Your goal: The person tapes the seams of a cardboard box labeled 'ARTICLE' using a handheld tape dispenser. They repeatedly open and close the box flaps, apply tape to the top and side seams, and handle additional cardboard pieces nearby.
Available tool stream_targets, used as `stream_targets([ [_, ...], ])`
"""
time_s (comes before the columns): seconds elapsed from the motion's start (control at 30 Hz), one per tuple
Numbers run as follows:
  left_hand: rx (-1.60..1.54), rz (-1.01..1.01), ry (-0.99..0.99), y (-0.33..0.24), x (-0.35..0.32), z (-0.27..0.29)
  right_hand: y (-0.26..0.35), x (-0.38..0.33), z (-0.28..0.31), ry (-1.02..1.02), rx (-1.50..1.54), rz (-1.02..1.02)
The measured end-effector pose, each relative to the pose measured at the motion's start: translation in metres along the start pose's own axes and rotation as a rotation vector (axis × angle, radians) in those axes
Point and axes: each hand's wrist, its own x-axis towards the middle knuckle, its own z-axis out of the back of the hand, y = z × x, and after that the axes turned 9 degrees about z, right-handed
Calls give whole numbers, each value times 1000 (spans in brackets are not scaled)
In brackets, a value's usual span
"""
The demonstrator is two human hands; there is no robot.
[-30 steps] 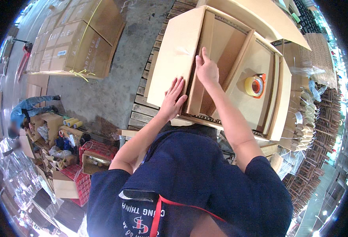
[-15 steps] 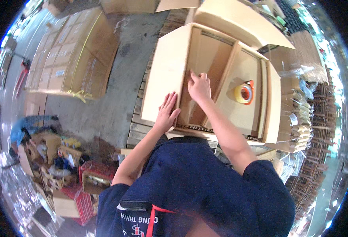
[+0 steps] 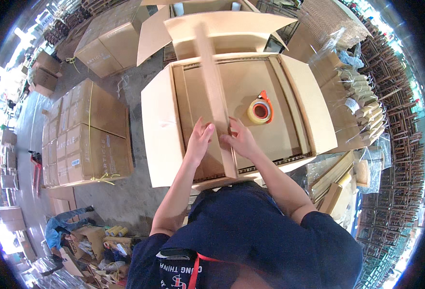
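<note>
Right fingers: my right hand is clamped on the cardboard strip.
Left fingers: my left hand has them apart, near the strip; contact I cannot tell.
Strip: slants over the open carton, far end blurred.
Tape dispenser: inside, right of the strip.
Writing: lettering and a white label on strapped cartons; white print on my navy shirt.
</note>
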Motion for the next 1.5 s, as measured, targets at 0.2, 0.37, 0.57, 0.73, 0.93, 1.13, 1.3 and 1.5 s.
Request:
stream_targets([
  [0.2, -419, -409, 188, -67, 2, -88, 92, 14, 104, 239, -325, 359],
  [0.37, -577, -270, -429, -63, -18, -101, 82, 52, 188, 401, -69, 269],
  [0.57, -315, -362, -937, -41, -82, -51, -6, 195, 279, 487, -559, 266],
  [0.73, 387, -322, -988, -51, -119, -38, -37, 248, 274, 149, -638, 608],
  [0.93, 1635, -37, -513, -52, -101, -65, 33, 145, 275, -381, 190, 573],
  [1.13, 1252, -333, 9, -1, -54, -118, 50, 13, 246, 720, -815, 280],
  [1.3, 1339, -379, 137, 26, -46, -140, 12, -28, 229, 1032, -921, -61],
  [1.5, 1022, -607, -133, 13, -43, -144, 5, -26, 248, 794, -787, 50],
])
